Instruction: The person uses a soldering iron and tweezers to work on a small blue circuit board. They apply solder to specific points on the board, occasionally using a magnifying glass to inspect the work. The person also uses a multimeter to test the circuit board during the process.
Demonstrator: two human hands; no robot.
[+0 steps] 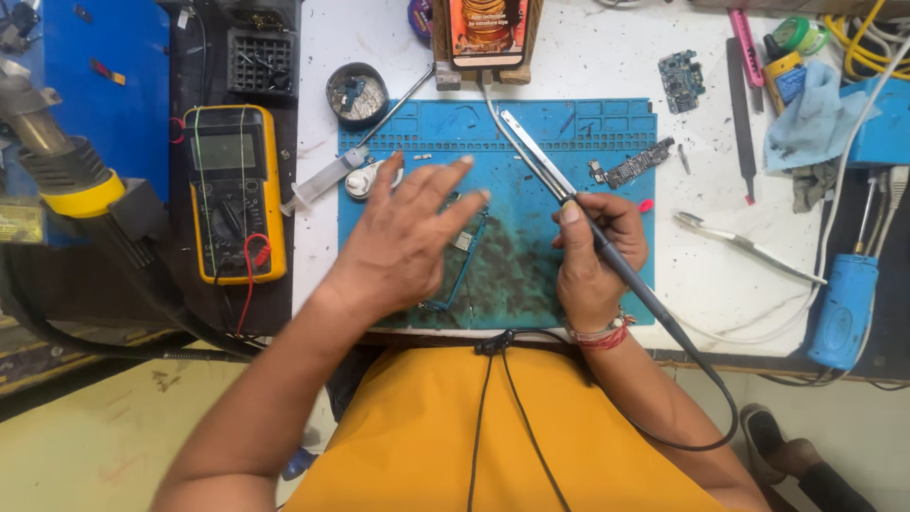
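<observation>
The person's left hand (403,237) hovers palm down with its fingers spread wide over the blue rubber work mat (607,128), covering most of a thin dark phone frame with exposed circuit parts (464,256) that lies near the mat's middle; whether the palm touches the frame cannot be told. The right hand (597,251) is closed around the grey grip of a slim soldering iron (569,194), fingers wrapped tight, the long metal tip pointing toward the mat's far edge and its black cord trailing off the near edge of the white table (607,66). A small dark circuit board (633,168) lies on the mat's far right part. A clear plastic syringe (327,180) rests across the mat's left edge. A yellow multimeter (232,190) lies toward the table's left side, and metal tweezers (749,245) lie right of the mat.
</observation>
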